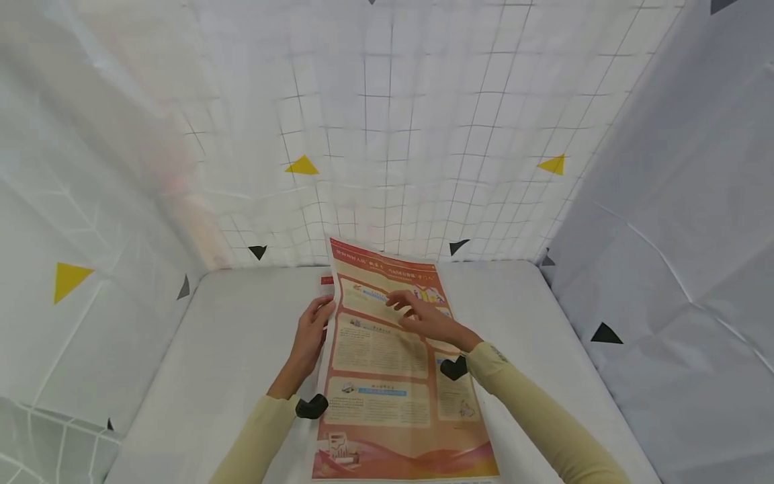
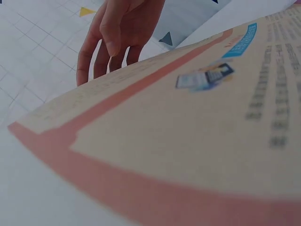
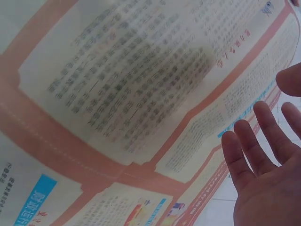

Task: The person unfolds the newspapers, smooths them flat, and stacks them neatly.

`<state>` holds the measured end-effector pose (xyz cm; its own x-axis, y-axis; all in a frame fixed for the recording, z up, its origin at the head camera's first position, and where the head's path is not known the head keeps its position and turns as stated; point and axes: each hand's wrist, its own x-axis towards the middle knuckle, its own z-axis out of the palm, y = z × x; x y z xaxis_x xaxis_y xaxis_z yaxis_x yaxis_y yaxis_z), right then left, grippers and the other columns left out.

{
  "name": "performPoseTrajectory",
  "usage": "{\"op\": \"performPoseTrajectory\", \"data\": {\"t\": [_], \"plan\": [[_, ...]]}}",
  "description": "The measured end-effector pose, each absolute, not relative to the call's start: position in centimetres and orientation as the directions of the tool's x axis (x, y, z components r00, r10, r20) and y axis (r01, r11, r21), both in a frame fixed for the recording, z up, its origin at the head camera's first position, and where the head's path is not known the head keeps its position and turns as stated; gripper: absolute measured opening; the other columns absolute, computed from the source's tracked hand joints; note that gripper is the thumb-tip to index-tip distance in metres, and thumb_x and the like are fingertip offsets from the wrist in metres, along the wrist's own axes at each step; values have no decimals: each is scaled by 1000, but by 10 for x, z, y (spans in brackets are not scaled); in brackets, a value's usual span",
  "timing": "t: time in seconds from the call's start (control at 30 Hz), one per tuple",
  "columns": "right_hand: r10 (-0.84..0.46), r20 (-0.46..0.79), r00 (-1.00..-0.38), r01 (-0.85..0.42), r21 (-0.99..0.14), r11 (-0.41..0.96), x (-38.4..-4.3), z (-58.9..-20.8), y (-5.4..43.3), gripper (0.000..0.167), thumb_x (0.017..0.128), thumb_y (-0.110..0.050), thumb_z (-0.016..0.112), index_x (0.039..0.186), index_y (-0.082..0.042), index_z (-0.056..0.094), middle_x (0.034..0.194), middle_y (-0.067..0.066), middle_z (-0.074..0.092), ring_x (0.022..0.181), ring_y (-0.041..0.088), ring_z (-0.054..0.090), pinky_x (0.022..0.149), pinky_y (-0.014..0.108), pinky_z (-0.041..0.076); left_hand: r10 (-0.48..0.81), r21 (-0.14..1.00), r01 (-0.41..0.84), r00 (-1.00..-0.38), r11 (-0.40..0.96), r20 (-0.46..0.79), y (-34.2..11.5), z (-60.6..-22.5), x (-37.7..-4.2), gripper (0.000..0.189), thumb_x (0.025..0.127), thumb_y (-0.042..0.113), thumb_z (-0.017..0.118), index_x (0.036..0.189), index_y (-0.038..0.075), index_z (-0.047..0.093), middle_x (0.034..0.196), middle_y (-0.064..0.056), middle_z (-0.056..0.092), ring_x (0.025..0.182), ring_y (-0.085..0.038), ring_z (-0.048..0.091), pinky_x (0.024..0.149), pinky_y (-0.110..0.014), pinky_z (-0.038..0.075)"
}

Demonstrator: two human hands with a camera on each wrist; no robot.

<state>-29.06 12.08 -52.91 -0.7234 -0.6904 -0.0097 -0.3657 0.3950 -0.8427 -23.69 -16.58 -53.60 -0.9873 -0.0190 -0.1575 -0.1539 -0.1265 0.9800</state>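
Note:
A large newspaper sheet [image 1: 381, 349], printed in red and cream, stretches away from the person with its far part raised and curved. My left hand [image 1: 312, 331] is at the sheet's left edge. In the left wrist view, that hand's extended fingers [image 2: 101, 59] pass behind the paper's edge, hiding their tips; the thumb stands apart from the paper. Over the upper middle of the sheet is my right hand [image 1: 431, 318], fingers loosely bent in the head view. In the right wrist view its fingers [image 3: 265, 134] are spread with nothing between them.
Part of another printed sheet [image 1: 327, 285] shows beneath the newspaper's upper left. The white table [image 1: 242, 349] is bordered by a gridded white sheet [image 1: 417, 134] behind and pale sheeting [image 1: 677, 222] at the right. Yellow and black triangles mark the sheeting.

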Motion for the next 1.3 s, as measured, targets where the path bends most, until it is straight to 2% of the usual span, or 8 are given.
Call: {"op": "performPoseTrajectory", "data": {"t": [0.27,0.4,0.6,0.8,1.03,1.3], "plan": [[-673,28,-739,-368,-853,370,-288,-522,114,53,107,-12,51,156,-5,33,155,15,45,141,39,47,111,57,45,24,969,-116,-993,-216,-113,-160,-536,-237,46,104,45,56,138,14,53,117,0,68,96,-11,69,78,-26,59],[-671,60,-739,-396,-845,360,-285,-522,109,51,107,-14,52,154,-5,36,155,14,45,142,36,46,112,56,44,32,968,-112,-994,-224,-107,-159,-535,-238,45,104,46,56,138,16,55,115,2,69,94,-10,70,77,-27,60],[-673,113,-731,-450,-821,351,-283,-520,99,50,107,-18,53,153,-8,38,154,12,48,140,33,50,113,53,46,60,964,-101,-994,-246,-89,-156,-529,-240,46,104,46,55,142,18,55,117,3,69,95,-10,70,77,-28,60],[-670,110,-734,-443,-825,351,-281,-515,94,50,107,-17,53,154,-11,36,155,12,46,141,33,50,111,52,47,78,951,-115,-992,-287,-96,-151,-522,-240,46,105,43,55,142,17,57,114,4,72,93,-9,71,76,-27,61],[-623,128,-772,-421,-837,350,-279,-510,94,51,108,-24,53,156,-18,36,156,5,45,139,29,49,109,52,48,100,946,-96,-993,-310,-68,-140,-514,-241,49,106,42,55,145,11,55,110,6,73,90,-7,71,74,-26,60],[-598,172,-782,-427,-848,314,-280,-505,93,48,109,-25,49,154,-15,37,156,3,45,140,26,48,110,51,47,129,945,-116,-988,-306,-80,-131,-507,-241,44,106,42,54,142,17,58,111,4,73,90,-9,70,76,-26,60]]}}
